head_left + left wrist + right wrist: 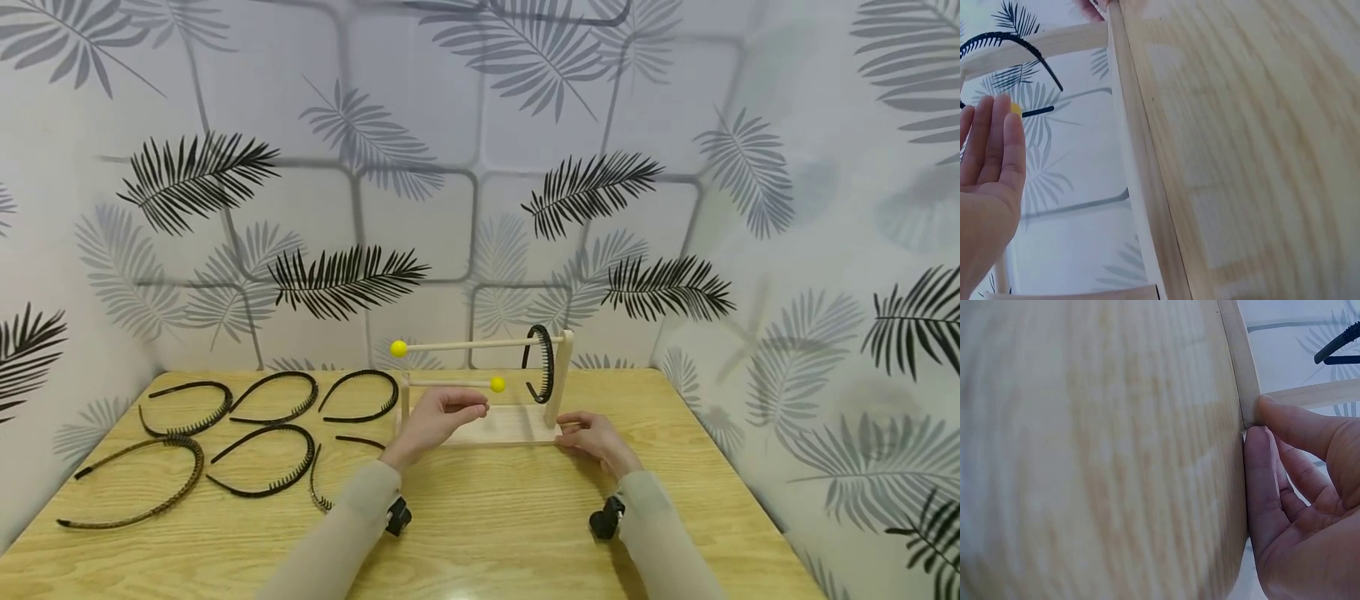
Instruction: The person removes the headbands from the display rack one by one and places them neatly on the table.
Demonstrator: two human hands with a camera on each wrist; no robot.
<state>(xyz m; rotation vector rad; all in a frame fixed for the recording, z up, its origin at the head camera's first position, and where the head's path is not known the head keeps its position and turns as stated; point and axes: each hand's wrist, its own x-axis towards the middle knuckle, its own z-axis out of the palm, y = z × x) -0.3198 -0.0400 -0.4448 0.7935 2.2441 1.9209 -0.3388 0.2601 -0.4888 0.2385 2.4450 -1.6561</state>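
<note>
A pale wooden stand (498,433) with two horizontal rods at different heights sits on the table. Yellow balls cap the upper rod (398,349) and the lower rod (497,384). One black toothed headband (546,367) hangs on the upper rod, close to the right post. My left hand (442,423) is in front of the lower rod, near its ball, holding nothing; in the left wrist view its fingers (1011,147) are extended. At the base's right end, my right hand (596,440) grips the corner, fingertips (1264,405) against the wood beneath the post.
Several headbands lie on the table's left side, among them a brown patterned one (197,467) and black ones (311,450). My left sleeve partly covers another headband (315,475). Behind the table (510,533) hangs a leaf-patterned cloth (420,225).
</note>
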